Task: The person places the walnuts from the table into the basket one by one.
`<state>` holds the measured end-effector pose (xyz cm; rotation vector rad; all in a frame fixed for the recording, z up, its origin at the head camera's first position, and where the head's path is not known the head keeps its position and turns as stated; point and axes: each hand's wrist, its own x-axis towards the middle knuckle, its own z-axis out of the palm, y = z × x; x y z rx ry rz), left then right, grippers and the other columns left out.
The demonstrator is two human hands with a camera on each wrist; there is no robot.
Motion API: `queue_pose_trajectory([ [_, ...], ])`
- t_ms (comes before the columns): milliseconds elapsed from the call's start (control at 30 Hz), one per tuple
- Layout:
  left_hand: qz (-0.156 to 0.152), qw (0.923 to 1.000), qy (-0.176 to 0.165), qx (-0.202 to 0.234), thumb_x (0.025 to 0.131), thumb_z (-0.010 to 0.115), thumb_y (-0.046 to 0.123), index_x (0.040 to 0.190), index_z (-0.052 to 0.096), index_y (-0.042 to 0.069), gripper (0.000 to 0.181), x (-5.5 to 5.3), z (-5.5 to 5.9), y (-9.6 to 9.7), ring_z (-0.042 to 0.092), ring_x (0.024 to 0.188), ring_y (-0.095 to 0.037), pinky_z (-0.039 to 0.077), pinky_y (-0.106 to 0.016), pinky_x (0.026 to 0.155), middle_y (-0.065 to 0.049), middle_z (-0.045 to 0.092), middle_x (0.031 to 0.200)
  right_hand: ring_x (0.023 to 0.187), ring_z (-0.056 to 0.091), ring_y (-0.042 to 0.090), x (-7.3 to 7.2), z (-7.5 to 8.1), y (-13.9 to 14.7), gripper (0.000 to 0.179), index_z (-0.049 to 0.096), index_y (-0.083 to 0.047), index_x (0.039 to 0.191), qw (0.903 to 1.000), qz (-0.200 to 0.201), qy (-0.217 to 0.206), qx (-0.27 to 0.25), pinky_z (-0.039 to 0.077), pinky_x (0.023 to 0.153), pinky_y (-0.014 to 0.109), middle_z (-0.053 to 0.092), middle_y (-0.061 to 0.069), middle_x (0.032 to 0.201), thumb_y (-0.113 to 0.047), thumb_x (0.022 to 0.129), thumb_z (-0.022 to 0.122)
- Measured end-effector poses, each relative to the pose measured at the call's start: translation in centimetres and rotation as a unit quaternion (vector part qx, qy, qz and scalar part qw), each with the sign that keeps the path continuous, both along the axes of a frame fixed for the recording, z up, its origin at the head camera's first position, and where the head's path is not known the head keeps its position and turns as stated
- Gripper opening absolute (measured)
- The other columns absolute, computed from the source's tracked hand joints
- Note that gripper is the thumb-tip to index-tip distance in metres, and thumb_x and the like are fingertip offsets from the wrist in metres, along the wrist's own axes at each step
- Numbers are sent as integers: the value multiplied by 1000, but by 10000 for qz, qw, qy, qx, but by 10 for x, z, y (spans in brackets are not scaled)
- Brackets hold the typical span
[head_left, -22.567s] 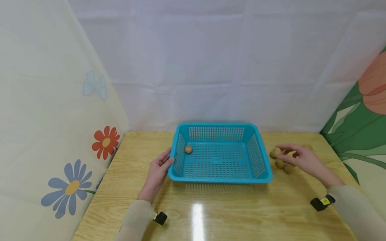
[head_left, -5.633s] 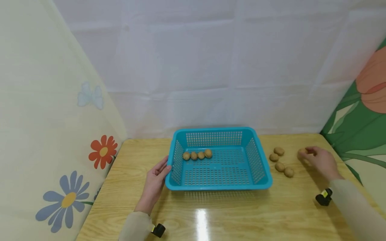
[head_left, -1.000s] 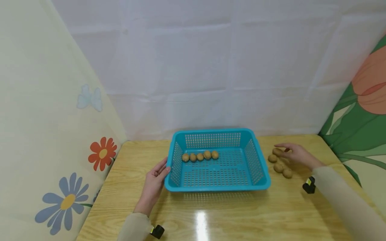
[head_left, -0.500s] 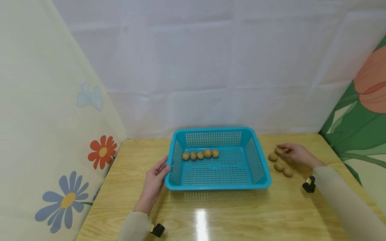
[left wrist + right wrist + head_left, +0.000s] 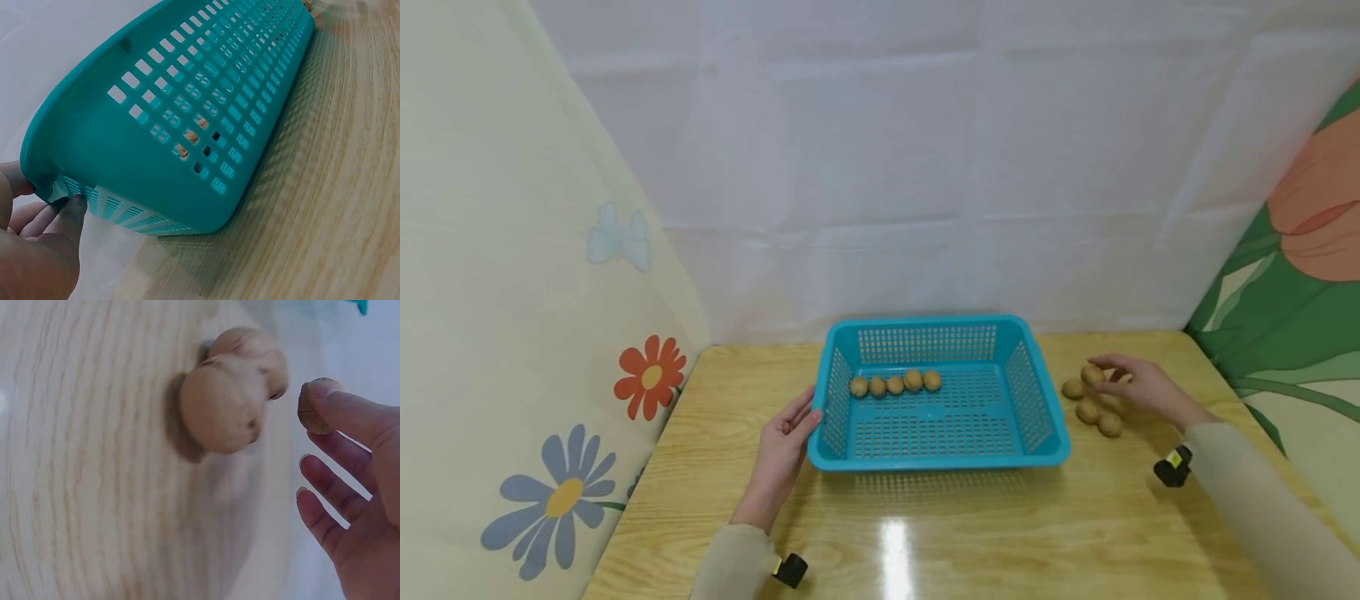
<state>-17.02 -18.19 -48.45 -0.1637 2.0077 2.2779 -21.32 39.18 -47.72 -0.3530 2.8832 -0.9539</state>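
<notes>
A blue plastic basket (image 5: 936,462) with perforated walls stands on the table. My left hand (image 5: 778,450) grips its left rim, thumb on top and fingers below, as the left wrist view shows at the basket wall (image 5: 125,144). Inside, several walnuts (image 5: 913,380) form a row starting from the left wall. To the basket's right, my right hand (image 5: 1142,387) pinches a walnut (image 5: 315,406) between thumb and forefinger, the other fingers spread apart. Beside it on the table lie a walnut (image 5: 1072,388) and two touching walnuts (image 5: 222,406).
The wooden table (image 5: 985,533) runs back to a white cloth wall (image 5: 850,167). Flower-printed panels flank it on the left (image 5: 475,292) and right (image 5: 1300,333). A black wrist camera (image 5: 791,571) sits on the left sleeve, another camera (image 5: 1173,467) on the right.
Since the oldest frame, the basket's single walnut has become a row of several, and the table pile has shrunk. In the last second the right hand stays at one walnut; the left hand stays put.
</notes>
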Motion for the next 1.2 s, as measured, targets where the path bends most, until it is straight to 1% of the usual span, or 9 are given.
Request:
queue_pose_trajectory([
  [233, -24, 10000, -1, -12, 106, 63, 18, 157, 46, 8, 55, 0, 1, -1, 64, 119, 1, 55, -22, 99, -15, 50, 157, 105, 61, 32, 7, 24, -10, 53, 56, 1, 147, 9999, 12, 109, -4, 55, 75, 36, 60, 27, 138, -26, 103, 69],
  [333, -19, 10000, -13, -36, 106, 64, 19, 157, 46, 8, 56, 1, 2, -2, 63, 119, 2, 54, -21, 99, -15, 49, 158, 108, 60, 33, 9, 36, -20, 53, 56, -2, 148, 9999, 46, 112, -66, 55, 79, 39, 60, 24, 140, -30, 104, 67],
  [533, -42, 10000, -7, -66, 106, 63, 19, 158, 45, 8, 56, 1, 3, -2, 63, 120, 1, 54, -21, 99, -15, 49, 158, 113, 61, 33, 6, 58, -42, 54, 54, -7, 150, 9997, 131, 210, -67, 54, 89, 47, 61, 19, 141, -34, 105, 66],
  [633, -54, 10000, 3, -59, 106, 63, 18, 158, 45, 8, 55, 1, 3, -1, 63, 120, 1, 54, -22, 99, -15, 49, 158, 111, 61, 31, 4, 68, -56, 55, 55, -9, 150, 9996, 156, 244, -27, 55, 87, 46, 62, 17, 139, -35, 103, 67],
  [733, -39, 10000, 12, -49, 106, 63, 17, 157, 45, 7, 55, 1, 3, 0, 63, 119, 2, 54, -21, 99, -16, 49, 158, 108, 61, 29, 0, 75, -71, 55, 56, -9, 150, 9992, 280, 292, -22, 54, 84, 43, 62, 16, 140, -34, 103, 69],
  [867, -17, 10000, 6, -53, 106, 62, 16, 158, 45, 7, 55, 0, 2, 0, 63, 118, 3, 54, -21, 99, -16, 49, 158, 107, 61, 29, -8, 81, -94, 54, 58, -6, 147, 9985, 445, 292, -91, 54, 80, 39, 63, 17, 138, -32, 101, 71],
  [933, -11, 10000, -3, -42, 106, 62, 16, 158, 45, 7, 55, 0, 2, 0, 63, 118, 3, 54, -21, 99, -16, 49, 158, 106, 62, 29, -13, 82, -104, 53, 60, -6, 145, 9983, 485, 291, -145, 54, 80, 39, 65, 17, 136, -31, 100, 72],
  [1067, -9, 10000, -48, -8, 106, 63, 16, 157, 45, 7, 55, -1, 4, 0, 64, 118, 3, 54, -21, 99, -16, 49, 158, 106, 63, 31, -24, 83, -127, 51, 62, -4, 142, 9980, 518, 299, -219, 55, 82, 45, 67, 17, 130, -29, 99, 74],
  [1200, -19, 10000, -91, -1, 106, 63, 17, 157, 45, 7, 55, -1, 4, -1, 64, 117, 3, 54, -21, 99, -16, 49, 158, 108, 65, 33, -35, 81, -151, 50, 63, -3, 138, 9983, 431, 145, -370, 56, 87, 51, 67, 19, 129, -26, 97, 76],
])
